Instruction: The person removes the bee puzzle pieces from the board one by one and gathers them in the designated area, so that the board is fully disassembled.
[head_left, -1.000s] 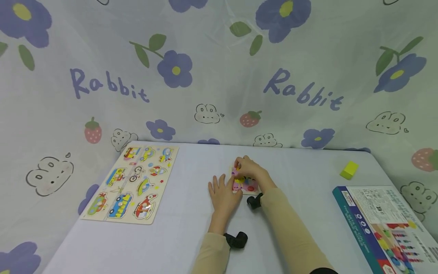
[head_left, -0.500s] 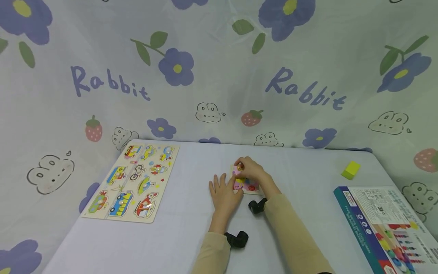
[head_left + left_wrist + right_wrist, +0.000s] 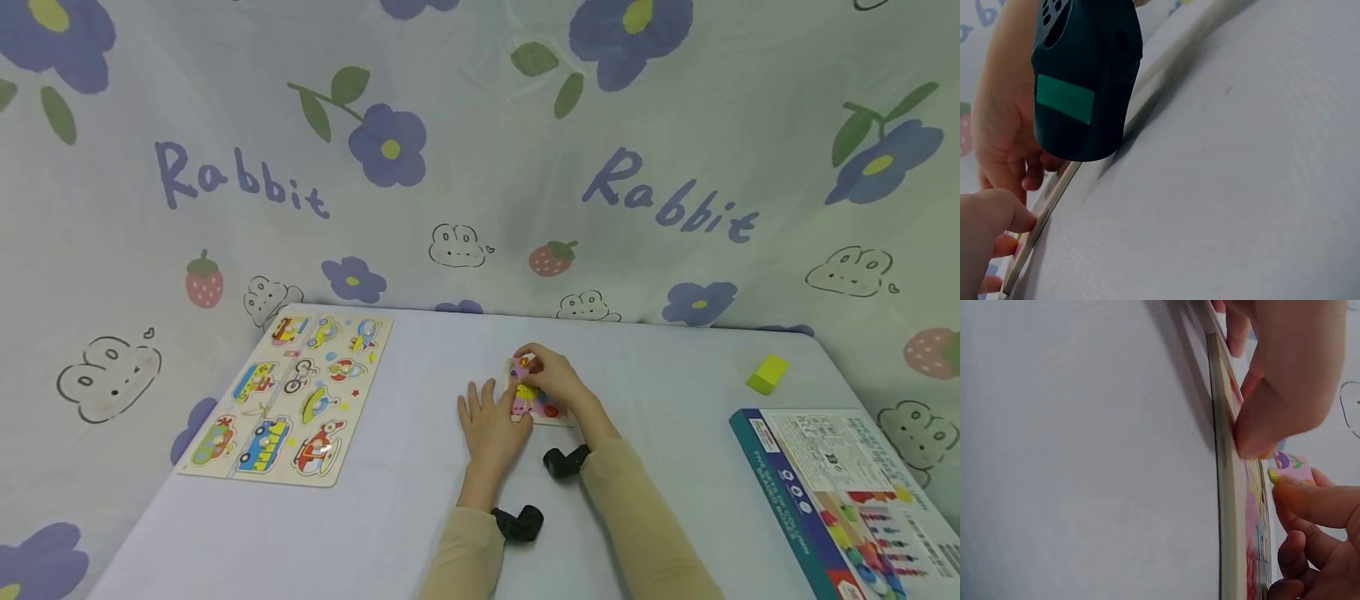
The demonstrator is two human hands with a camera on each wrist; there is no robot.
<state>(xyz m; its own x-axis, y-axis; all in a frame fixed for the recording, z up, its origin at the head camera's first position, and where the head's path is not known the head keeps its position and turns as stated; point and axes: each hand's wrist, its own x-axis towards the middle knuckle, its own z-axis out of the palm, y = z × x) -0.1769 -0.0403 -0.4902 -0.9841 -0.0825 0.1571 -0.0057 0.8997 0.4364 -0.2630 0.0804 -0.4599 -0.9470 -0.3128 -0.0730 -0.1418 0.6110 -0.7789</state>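
Note:
A small pink jigsaw puzzle board (image 3: 553, 412) lies in front of me, partly covered by both hands. My left hand (image 3: 489, 429) rests at its left side with fingers spread; in the right wrist view its thumb presses on the board's edge (image 3: 1227, 487). My right hand (image 3: 557, 379) reaches over the far part of the board. Between its thumb and fingers it pinches a pink puzzle piece (image 3: 1294, 465) with a purple flower and green leaf, which looks tilted up from the board in the right wrist view.
At the left lies a wooden peg puzzle (image 3: 288, 408) with vehicle shapes. A yellow-green block (image 3: 767, 373) sits at the far right. Closer on the right lies a flat printed box (image 3: 825, 492). A patterned curtain (image 3: 480, 167) hangs behind the white table (image 3: 390, 533).
My right wrist has shifted slightly right and toward me, its fingers still at the board's far left corner with the puzzle piece. My left hand has stayed in place.

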